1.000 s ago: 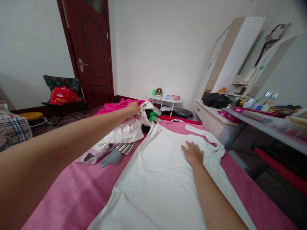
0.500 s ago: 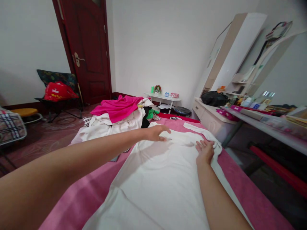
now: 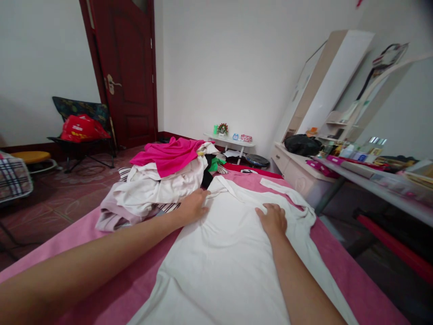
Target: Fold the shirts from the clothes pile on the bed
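Observation:
A white long-sleeved shirt (image 3: 233, 253) lies spread on the pink bed cover (image 3: 352, 253), with its neckline at the far end and one sleeve (image 3: 287, 187) folded across at the far right. My left hand (image 3: 194, 207) rests at the shirt's left shoulder edge, thumb and fingers apart. Palm down on the right side of the upper part is my right hand (image 3: 274, 220), its fingers loosely spread and slightly bent. Some creases run through the lower left of the fabric.
Left of the shirt is a heap of clothes (image 3: 162, 183) topped by a bright pink garment (image 3: 172, 153). A dressing table (image 3: 379, 180) crowded with bottles and boxes borders the bed on the right. A low white table (image 3: 230, 141) stands beyond the bed.
My left hand has moved left and nearer, from the neckline to the shoulder edge. My right hand has shifted left, away from the sleeve, onto the shirt's body. The upper part lies flatter.

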The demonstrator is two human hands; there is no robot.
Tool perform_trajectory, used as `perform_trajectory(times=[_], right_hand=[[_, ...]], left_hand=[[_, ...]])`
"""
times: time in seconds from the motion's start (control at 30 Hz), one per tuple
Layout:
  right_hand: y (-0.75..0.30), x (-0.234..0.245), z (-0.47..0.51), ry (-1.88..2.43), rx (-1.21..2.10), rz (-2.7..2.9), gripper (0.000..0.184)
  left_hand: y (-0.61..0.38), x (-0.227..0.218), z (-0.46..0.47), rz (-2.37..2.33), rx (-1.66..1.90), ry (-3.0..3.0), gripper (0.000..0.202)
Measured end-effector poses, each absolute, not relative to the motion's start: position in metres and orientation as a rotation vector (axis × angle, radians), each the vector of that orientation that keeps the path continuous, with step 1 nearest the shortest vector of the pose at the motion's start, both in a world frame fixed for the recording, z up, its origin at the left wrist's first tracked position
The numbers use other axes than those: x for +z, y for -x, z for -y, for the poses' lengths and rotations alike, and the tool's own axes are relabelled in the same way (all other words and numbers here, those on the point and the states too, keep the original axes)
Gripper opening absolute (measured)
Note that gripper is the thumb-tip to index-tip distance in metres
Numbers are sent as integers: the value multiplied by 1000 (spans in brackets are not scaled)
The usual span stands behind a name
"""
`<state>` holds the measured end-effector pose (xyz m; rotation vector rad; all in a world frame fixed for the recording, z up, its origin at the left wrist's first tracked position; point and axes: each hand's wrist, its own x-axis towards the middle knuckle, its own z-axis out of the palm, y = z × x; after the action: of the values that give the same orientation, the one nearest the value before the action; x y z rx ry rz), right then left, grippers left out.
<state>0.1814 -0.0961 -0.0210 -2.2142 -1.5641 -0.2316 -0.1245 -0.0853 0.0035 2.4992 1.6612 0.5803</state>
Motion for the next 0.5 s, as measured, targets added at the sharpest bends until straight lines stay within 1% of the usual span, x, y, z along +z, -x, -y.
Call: perform_trajectory(times=[0.07,0.13,0.23,0.33,0.43,0.5], right_hand=[[-183,-19,97,2197,-244,1591,26],[-187,-17,95,2066,-216,1553,22],[-194,-10,91,1745,-185,1263,28],[-208,4,86,1562,-229,848,35],[-228,19,79,1443,-285,603,32],[-241,25,76,1411,-308,548,31]], left_hand=[[115,1,82,-1740,618,-2463,51],[109,-3,78,-1805,660,-2425,47],[107,-8,73,-1858,702,-2385,46],[109,-11,73,-1876,760,-2370,51],[109,-11,74,-1863,832,-2346,58],[109,-11,75,-1810,822,-2333,55]])
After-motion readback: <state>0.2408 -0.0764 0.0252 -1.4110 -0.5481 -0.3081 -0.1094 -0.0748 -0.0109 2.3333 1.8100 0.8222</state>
